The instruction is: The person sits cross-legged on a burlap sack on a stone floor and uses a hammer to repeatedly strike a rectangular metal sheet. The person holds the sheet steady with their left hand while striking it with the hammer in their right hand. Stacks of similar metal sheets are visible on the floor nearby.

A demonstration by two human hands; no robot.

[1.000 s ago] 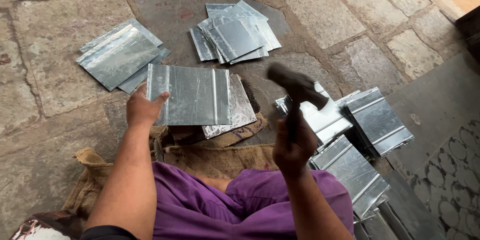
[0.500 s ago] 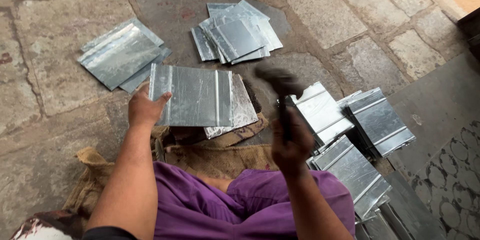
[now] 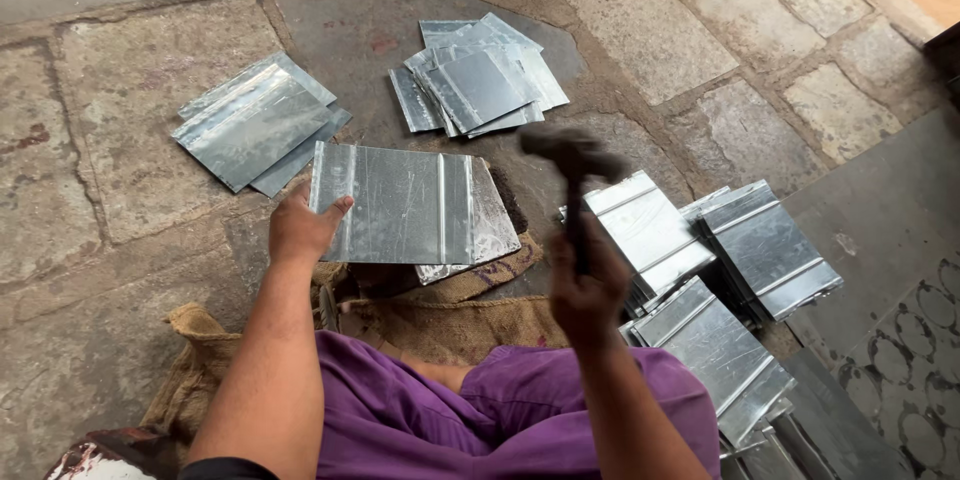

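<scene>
Ribbed metal sheet (image 3: 410,205) is pinned flat at its nine-o'clock edge by left hand (image 3: 300,228); right hand (image 3: 588,292) grips a raised hammer (image 3: 572,160) at three o'clock.

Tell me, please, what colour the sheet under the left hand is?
Shiny silver-grey, with raised lengthwise ribs: the metal sheet under the left hand, head view.
</scene>
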